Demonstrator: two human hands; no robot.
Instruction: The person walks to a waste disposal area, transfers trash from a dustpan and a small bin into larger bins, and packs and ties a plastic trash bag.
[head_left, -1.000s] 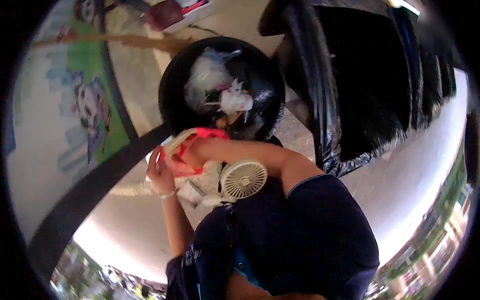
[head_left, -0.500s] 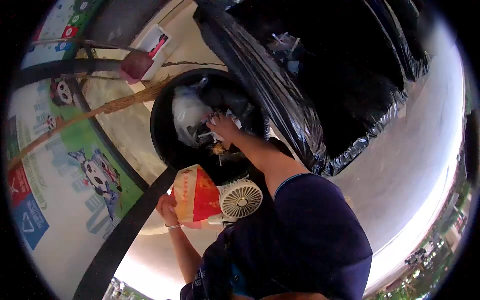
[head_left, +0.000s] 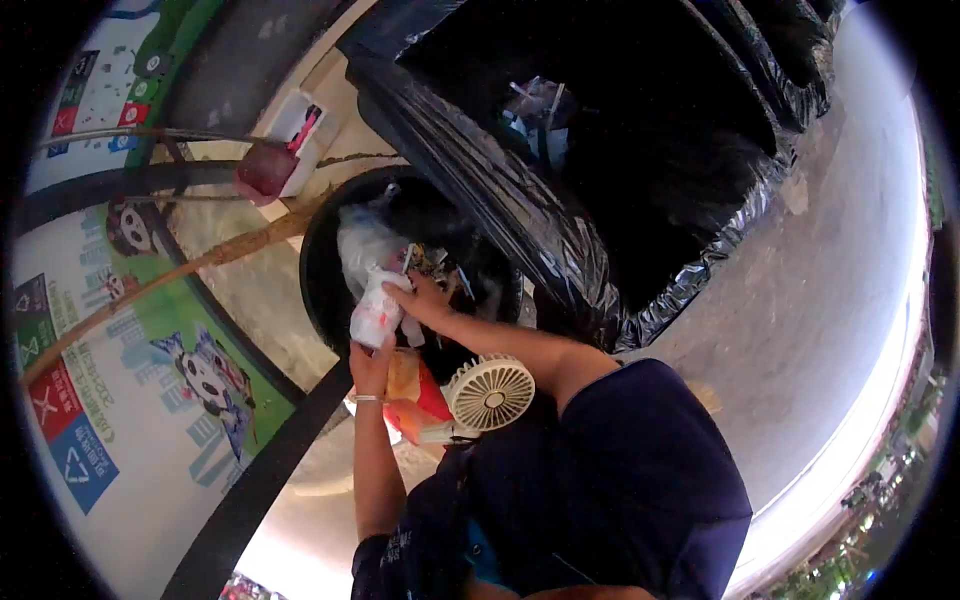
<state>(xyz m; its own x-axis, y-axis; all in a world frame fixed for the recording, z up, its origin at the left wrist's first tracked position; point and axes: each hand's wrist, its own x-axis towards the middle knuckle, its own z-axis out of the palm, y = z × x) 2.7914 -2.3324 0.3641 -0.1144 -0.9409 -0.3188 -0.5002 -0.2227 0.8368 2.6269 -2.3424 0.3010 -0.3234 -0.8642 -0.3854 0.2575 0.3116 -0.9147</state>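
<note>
A white cup [head_left: 376,318] with faint reddish print is tilted over the black round bin [head_left: 312,262], a straw near its upper end. My right hand [head_left: 426,302] closes on its upper right side. My left hand [head_left: 371,366], with a bracelet on the wrist, grips its lower end; some of its fingers are hidden. A red and yellow bag [head_left: 428,396] sits just right of my left wrist; I cannot tell whether the left hand also holds it. Inside the bin lie a clear plastic bag [head_left: 366,245] and mixed litter [head_left: 432,262].
A large bin lined with a black plastic bag [head_left: 500,170] stands at the upper right, litter inside. A broom [head_left: 240,244] and a dustpan [head_left: 266,172] are at the left, by printed panels [head_left: 200,385]. A small white fan [head_left: 492,396] is in front of my body.
My right hand has come up from the litter and is now at the white cup. My left hand has moved from the bag's left edge up to the cup's lower end.
</note>
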